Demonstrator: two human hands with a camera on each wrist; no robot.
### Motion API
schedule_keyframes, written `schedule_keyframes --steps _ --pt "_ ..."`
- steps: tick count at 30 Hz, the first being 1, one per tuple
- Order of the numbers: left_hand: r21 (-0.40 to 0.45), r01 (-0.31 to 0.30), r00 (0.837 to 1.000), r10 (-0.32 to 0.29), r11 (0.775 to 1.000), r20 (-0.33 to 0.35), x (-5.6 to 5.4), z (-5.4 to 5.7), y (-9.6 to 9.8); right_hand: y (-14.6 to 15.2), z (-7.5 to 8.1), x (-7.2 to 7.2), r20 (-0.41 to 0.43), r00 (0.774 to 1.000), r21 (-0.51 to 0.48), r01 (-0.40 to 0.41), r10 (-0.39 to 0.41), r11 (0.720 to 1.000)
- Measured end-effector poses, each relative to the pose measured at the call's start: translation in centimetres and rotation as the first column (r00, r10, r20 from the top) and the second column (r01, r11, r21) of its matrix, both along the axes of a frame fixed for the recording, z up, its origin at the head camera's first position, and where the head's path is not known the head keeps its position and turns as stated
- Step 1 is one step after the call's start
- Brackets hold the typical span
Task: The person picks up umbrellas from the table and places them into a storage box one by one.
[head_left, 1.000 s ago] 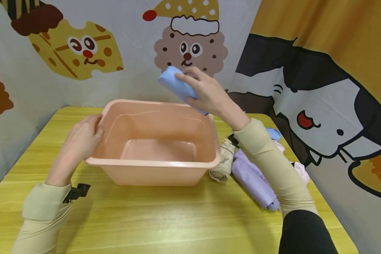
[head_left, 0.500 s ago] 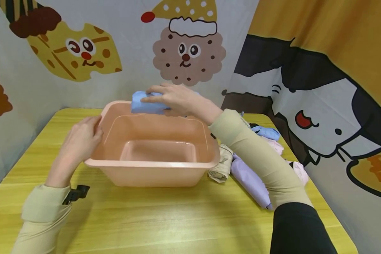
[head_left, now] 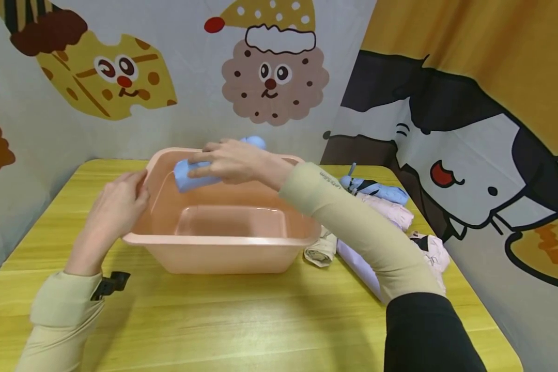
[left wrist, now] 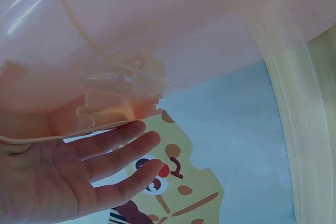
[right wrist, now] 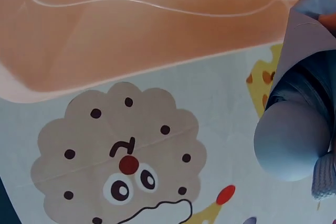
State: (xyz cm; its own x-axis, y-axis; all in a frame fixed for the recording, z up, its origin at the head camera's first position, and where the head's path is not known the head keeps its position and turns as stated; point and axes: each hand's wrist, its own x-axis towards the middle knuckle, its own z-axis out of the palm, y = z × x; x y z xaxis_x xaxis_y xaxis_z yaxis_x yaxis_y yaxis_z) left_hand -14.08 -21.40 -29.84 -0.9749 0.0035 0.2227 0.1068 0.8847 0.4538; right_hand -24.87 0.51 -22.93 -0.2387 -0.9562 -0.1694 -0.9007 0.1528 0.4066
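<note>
A pale blue folded umbrella (head_left: 183, 178) lies lengthwise under the fingers of my right hand (head_left: 234, 161), which grips it over the far side of a peach plastic basin (head_left: 223, 256). The right wrist view shows the rounded handle end (right wrist: 291, 142) of the umbrella, with a wrist strap beside it and loose fabric around it. My left hand (head_left: 121, 201) holds the basin's left rim. In the left wrist view the fingers (left wrist: 123, 163) extend along the outside of that rim, and the thumb is hidden.
Right of the basin lie several rolled umbrellas: a beige one (head_left: 321, 250), a purple one (head_left: 360, 268), a pink one (head_left: 388, 211) and another blue one (head_left: 376, 191). Farther right is a pink bundle (head_left: 432, 253). A cartoon-printed curtain (head_left: 190, 129) stands behind the wooden table (head_left: 214, 320).
My right hand has moved left and down with the blue umbrella, from above the basin's right back corner to over its inside. My left hand has stayed on the rim.
</note>
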Motion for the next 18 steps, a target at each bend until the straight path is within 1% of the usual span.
schedule_keyframes --steps 4,7,12,18 --pt "-0.003 0.003 1.000 -0.003 1.000 -0.005 0.0 0.0 -0.1 -0.7 -0.7 -0.3 -0.008 1.000 0.046 -0.025 0.026 0.999" --pt "-0.004 0.005 1.000 -0.005 1.000 -0.001 0.0 0.0 -0.1 -1.0 -1.0 -0.5 -0.020 0.999 0.059 -0.041 0.042 0.997" --pt "-0.005 0.001 1.000 -0.001 1.000 0.003 -0.1 0.0 -0.1 -1.2 -1.5 -0.9 -0.034 0.996 0.034 -0.086 0.088 0.996" --pt "-0.008 -0.001 1.000 0.001 1.000 -0.004 -0.2 0.0 -0.1 -1.6 -2.2 -1.3 -0.011 0.989 0.015 -0.148 0.149 0.989"
